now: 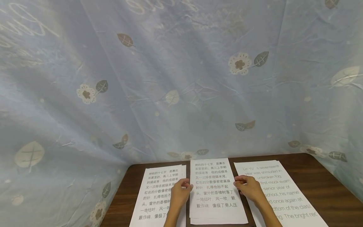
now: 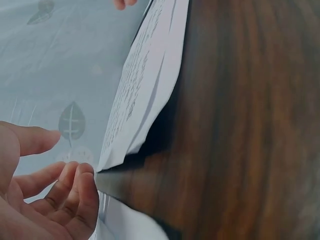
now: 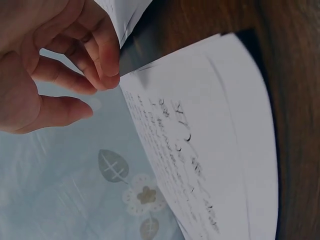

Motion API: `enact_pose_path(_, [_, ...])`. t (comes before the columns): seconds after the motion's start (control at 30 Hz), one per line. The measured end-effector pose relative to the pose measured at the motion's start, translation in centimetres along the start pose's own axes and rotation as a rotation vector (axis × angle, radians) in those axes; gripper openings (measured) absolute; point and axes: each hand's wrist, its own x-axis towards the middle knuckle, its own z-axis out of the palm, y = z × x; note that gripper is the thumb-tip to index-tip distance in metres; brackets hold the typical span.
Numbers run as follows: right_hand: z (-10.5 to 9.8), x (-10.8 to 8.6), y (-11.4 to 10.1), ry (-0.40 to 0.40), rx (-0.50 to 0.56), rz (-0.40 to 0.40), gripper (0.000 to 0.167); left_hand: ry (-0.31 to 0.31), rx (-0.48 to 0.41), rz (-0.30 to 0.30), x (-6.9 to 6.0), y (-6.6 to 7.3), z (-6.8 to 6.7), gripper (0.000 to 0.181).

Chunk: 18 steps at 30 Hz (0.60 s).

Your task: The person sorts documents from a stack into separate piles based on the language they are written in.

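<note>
The middle stack of paper (image 1: 216, 212), printed with large Chinese characters, lies between the two hands, its lower sheets sticking out slightly at the near edge. Beside its left edge is my left hand (image 1: 179, 194), partly over the left stack (image 1: 153, 197). In the left wrist view this hand's fingertips (image 2: 86, 168) reach the middle stack's edge, thumb apart from them. My right hand (image 1: 251, 189) is at the middle stack's right edge, over part of the right stack (image 1: 286, 195) of English text. Its fingertips (image 3: 111, 80) meet the paper's edge, thumb apart; neither hand pinches a sheet.
All three stacks rest on a dark brown wood-grain table (image 1: 306, 170). A pale blue cloth (image 1: 193, 119) with leaf and flower prints hangs behind the table and along its left side. Narrow strips of table show between the stacks.
</note>
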Motion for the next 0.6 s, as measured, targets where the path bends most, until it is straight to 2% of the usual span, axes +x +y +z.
enact_pose_path(0.27, [-0.17,0.24,0.41,0.006,-0.079,-0.011,0.037,-0.016,-0.014,-0.004,0.24,-0.58,-0.15,0.044])
enact_pose_path(0.6, [-0.22,0.27,0.63,0.001,-0.091,-0.015,0.037,-0.025,0.027,-0.019,0.27,-0.54,-0.14,0.042])
